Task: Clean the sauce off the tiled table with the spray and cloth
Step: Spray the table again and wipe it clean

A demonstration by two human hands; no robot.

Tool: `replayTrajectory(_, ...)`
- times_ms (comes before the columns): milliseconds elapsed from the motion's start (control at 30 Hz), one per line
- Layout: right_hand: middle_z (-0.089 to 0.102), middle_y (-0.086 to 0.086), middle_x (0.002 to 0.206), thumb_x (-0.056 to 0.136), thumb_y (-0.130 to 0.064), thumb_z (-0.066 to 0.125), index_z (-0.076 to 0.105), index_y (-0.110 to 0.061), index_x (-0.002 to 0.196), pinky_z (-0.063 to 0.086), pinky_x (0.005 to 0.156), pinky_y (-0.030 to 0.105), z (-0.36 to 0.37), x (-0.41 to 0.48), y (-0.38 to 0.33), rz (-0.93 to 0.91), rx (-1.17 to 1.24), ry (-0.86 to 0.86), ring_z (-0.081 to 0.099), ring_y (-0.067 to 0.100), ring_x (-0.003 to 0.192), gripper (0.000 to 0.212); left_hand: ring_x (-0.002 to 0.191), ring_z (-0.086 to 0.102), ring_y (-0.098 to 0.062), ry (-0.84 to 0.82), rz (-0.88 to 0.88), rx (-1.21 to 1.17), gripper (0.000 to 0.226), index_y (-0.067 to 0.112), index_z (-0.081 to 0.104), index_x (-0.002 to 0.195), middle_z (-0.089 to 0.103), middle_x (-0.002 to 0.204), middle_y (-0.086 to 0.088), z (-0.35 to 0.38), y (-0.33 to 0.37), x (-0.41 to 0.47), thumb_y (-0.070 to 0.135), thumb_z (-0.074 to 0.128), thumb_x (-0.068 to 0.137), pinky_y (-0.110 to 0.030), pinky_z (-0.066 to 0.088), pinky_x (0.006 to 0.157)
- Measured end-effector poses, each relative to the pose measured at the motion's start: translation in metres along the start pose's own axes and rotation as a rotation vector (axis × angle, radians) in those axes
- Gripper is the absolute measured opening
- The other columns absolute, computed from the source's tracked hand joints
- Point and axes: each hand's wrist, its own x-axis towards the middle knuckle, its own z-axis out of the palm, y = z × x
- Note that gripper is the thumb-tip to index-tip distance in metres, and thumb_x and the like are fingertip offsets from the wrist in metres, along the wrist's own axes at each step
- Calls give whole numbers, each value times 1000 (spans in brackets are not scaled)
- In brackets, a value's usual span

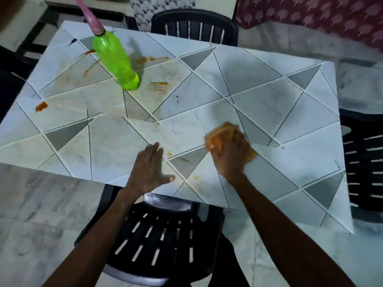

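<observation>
The tiled table (269,96) carries orange sauce smears at its far left (158,85) and a blob near the left edge (41,106). Small specks lie near the front edge (195,178). My right hand (230,156) grips a bunched orange cloth (222,132) and presses it on the tabletop near the front middle. My left hand (150,168) lies flat with fingers spread on the table's front edge, left of the cloth. A green spray bottle (117,61) with a pink nozzle stands at the far left, among the smears.
Black plastic chairs stand around the table: one under the front edge (163,241), one at the far side (194,25), one at the right (362,162). A patterned maroon fabric (310,15) hangs at the back right. The floor is pale marble.
</observation>
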Motion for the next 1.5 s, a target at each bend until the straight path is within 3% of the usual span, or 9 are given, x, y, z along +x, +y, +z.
replayTrajectory(133,22,18,164,94,-64,29,30,-22,156,17,119,59,20,-40,-89,-247,1,-47,22,44,147,75,139,38,-41,-3,66,60,103,-3,51,136,39,151,-21,-6,-37,5,80,41,77,-59,37,107)
replayTrajectory(233,18,8,167,97,-64,34,26,-29,158,21,120,52,23,-98,-73,-340,18,-50,20,36,150,71,144,32,-34,-24,97,28,104,4,43,145,33,156,-15,-11,-54,3,83,33,78,-55,29,112)
replayTrajectory(400,27,10,164,96,-65,32,32,-26,156,25,118,54,16,-136,1,-56,16,3,27,36,149,71,152,3,-20,-87,83,-43,103,18,20,156,5,165,1,-10,-65,2,81,27,75,-44,3,120)
replayTrajectory(533,24,17,163,94,-65,28,28,-20,155,20,116,63,12,-53,-28,149,42,29,24,45,146,77,152,2,-21,-94,80,-85,94,20,20,156,4,165,1,-11,-68,4,75,19,81,-45,2,120)
replayTrajectory(667,23,22,163,93,-64,34,30,-18,156,17,117,64,28,15,-106,75,58,22,23,47,146,78,152,4,-21,-65,100,-115,81,21,22,156,7,165,3,-10,-73,6,67,19,89,-46,6,121)
replayTrajectory(967,15,11,167,101,-62,28,23,-27,159,20,119,57,36,-153,-86,-225,52,-20,15,36,153,68,152,10,-20,-53,63,-216,54,21,33,152,15,163,4,-13,-68,6,39,32,101,-45,6,121)
replayTrajectory(1167,28,17,162,98,-59,34,33,-22,156,20,117,62,37,-41,-114,-131,13,49,26,43,147,68,151,12,-23,-27,56,-229,59,18,36,151,18,163,1,-12,-65,5,37,27,97,-44,6,120)
replayTrajectory(1300,20,20,164,98,-60,34,27,-18,157,9,120,63,29,36,-152,-16,32,25,16,45,150,73,150,18,-27,5,103,-225,64,17,37,150,22,161,-1,-6,-71,6,43,19,95,-49,12,117)
replayTrajectory(1500,20,14,165,97,-56,37,29,-24,157,14,120,57,42,-98,-145,-221,50,30,21,40,149,68,149,17,-25,39,110,-326,54,15,37,150,22,160,1,-2,-75,4,15,39,96,-54,11,117)
